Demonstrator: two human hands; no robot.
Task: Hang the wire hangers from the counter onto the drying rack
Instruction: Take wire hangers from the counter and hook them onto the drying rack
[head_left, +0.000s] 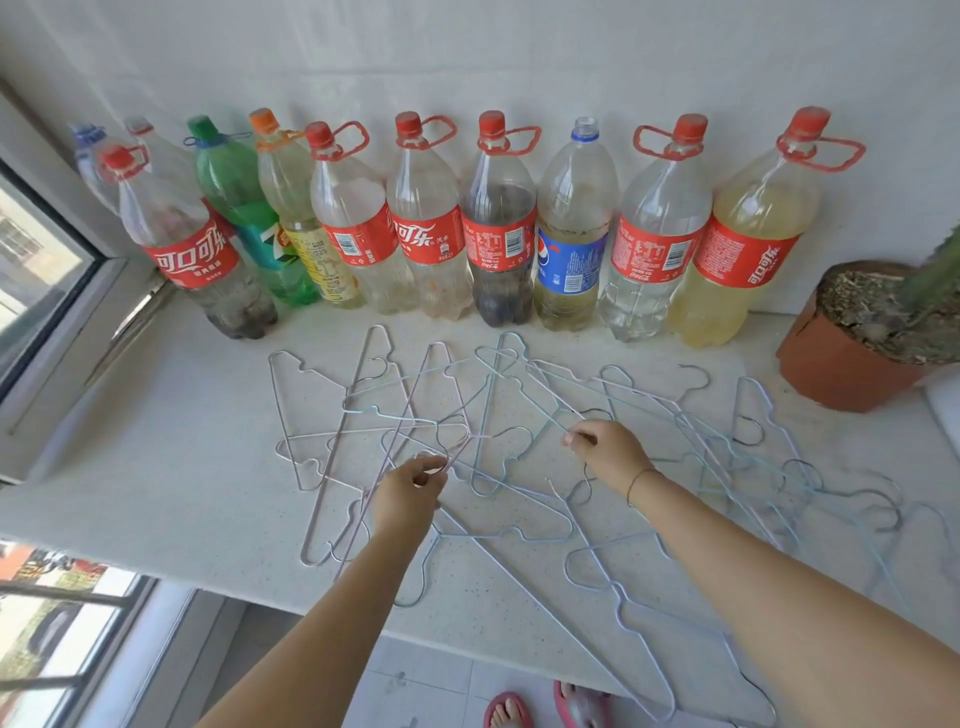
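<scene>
Across tabletop (182, 467) middle, out to front edge: tangled wire hangers (470, 435) lying flat, none hung. Left hand (408, 493) pinching a hook, right hand (608, 457) pinching pale-blue wire, probably to free one from the pile.

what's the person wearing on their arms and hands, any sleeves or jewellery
No sleeves or gloves are in view. The right hand has a thin dark band round its wrist; the left hand wears nothing visible.
</scene>
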